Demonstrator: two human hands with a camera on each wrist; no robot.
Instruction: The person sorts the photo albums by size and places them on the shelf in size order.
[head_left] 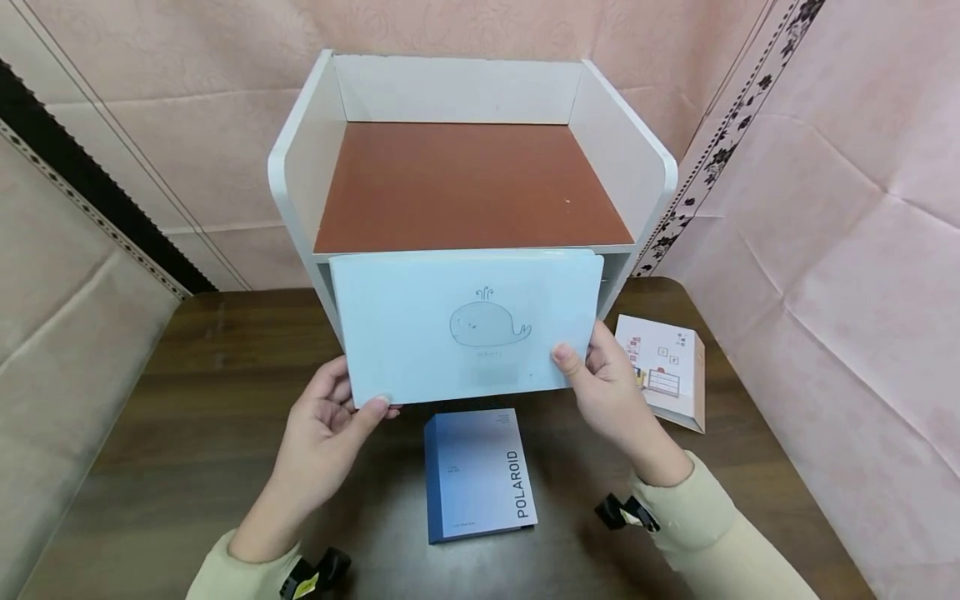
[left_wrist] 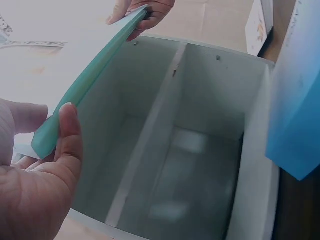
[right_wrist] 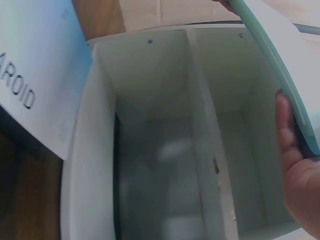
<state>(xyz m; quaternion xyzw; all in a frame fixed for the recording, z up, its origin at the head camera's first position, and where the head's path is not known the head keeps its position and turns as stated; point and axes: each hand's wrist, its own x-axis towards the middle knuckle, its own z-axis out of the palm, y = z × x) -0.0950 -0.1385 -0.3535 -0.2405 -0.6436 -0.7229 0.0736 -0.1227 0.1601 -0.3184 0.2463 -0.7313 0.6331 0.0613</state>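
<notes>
A thin light blue notebook with a whale line drawing on its cover is held up in front of the white shelf. My left hand pinches its lower left corner, thumb on the cover and fingers behind. At the lower right edge my right hand grips it, with the thumb on the front. The left wrist view shows the notebook's narrow teal edge between both hands. In the right wrist view, the right hand supports it from underneath.
A blue POLAROID box lies on the dark wooden table, just below the notebook. To the right, a white printed box rests near the shelf. A divider splits the shelf's inside into two compartments. Pinkish cloth hangs around.
</notes>
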